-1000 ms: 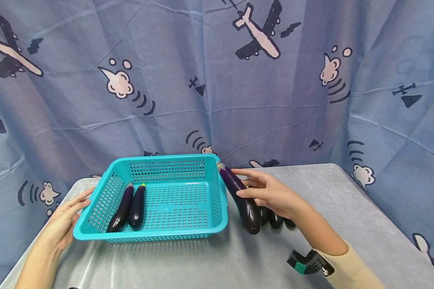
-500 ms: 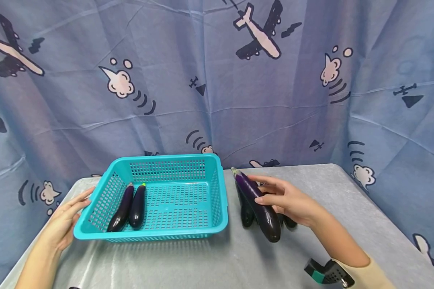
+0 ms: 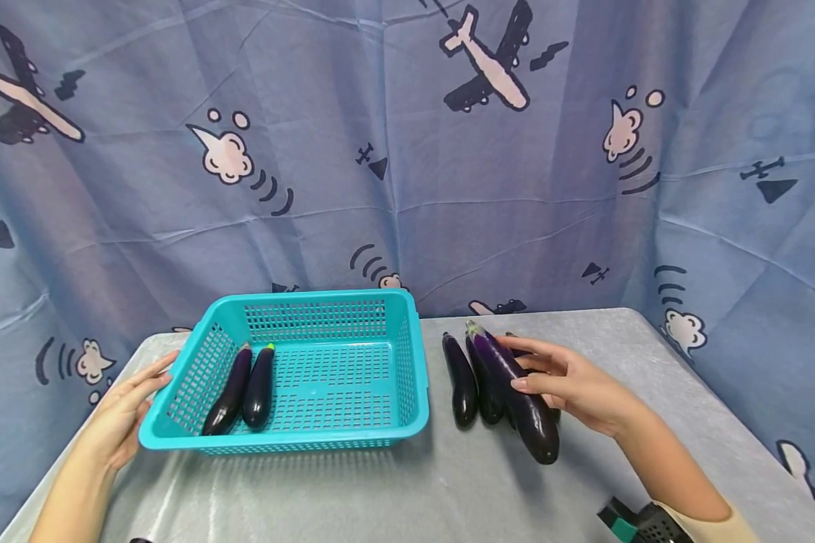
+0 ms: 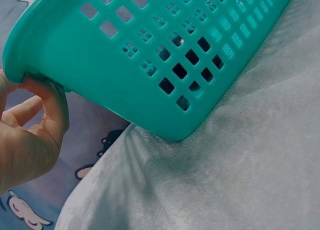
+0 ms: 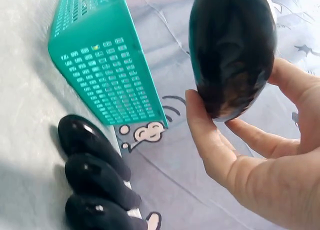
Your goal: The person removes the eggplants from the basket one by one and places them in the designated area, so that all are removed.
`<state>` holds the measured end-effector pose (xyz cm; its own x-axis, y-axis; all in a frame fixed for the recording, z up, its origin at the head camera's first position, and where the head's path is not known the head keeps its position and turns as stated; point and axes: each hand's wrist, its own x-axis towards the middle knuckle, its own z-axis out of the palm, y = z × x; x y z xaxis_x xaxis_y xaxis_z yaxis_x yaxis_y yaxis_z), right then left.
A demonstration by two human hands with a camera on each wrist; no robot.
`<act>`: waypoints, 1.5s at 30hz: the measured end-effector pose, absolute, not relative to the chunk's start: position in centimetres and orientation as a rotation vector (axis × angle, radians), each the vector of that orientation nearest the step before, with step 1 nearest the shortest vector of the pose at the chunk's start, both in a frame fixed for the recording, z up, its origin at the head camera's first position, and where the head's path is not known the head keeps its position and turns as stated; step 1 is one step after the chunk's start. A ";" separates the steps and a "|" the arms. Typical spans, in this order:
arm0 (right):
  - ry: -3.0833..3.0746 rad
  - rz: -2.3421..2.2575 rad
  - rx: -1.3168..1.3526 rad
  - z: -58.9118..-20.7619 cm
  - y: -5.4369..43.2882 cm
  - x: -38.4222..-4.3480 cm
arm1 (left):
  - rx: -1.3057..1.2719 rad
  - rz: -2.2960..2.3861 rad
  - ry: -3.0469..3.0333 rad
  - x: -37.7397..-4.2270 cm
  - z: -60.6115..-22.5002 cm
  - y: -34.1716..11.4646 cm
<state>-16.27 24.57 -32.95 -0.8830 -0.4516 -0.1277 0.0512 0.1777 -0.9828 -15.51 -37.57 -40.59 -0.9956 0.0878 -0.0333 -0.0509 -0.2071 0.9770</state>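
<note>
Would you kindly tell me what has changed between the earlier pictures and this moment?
The right hand has carried its eggplant rightward, away from the basket, and slightly toward the person, uncovering the leftmost table eggplant. Nothing was newly grasped or released. The basket, the two eggplants inside and the left hand at its rim stayed put.

held eggplant [image 5: 232, 45] cut off at right-wrist top | some loose eggplants [image 3: 491, 409] partly hidden by it, head view | dark bottom-edge object [image 3: 139, 541] cropped, unidentifiable
</note>
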 end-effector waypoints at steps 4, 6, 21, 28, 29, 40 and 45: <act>2.075 -1.774 -0.375 -33.4 25.4 -16.3 | 0.028 2.365 1.932 -15.5 -40.6 -37.6; 2.086 -1.774 -0.375 -33.6 25.8 -16.3 | 0.012 2.360 1.934 -15.5 -40.6 -37.5; 2.165 -1.724 -0.303 -34.2 28.0 -16.8 | -0.050 2.337 1.958 -15.4 -40.5 -37.4; 2.200 -1.737 -0.252 -34.4 28.6 -17.3 | -0.019 2.359 1.938 -15.5 -40.5 -37.4; 2.199 -1.745 -0.247 -34.4 28.7 -17.3 | -0.015 2.362 1.934 -15.5 -40.5 -37.4; 2.250 -1.784 -0.200 -35.4 30.1 -18.2 | -0.024 2.344 1.946 -15.5 -40.5 -37.5; 2.313 -1.746 -0.148 -35.7 30.6 -18.6 | -0.042 2.336 1.955 -15.5 -40.5 -37.4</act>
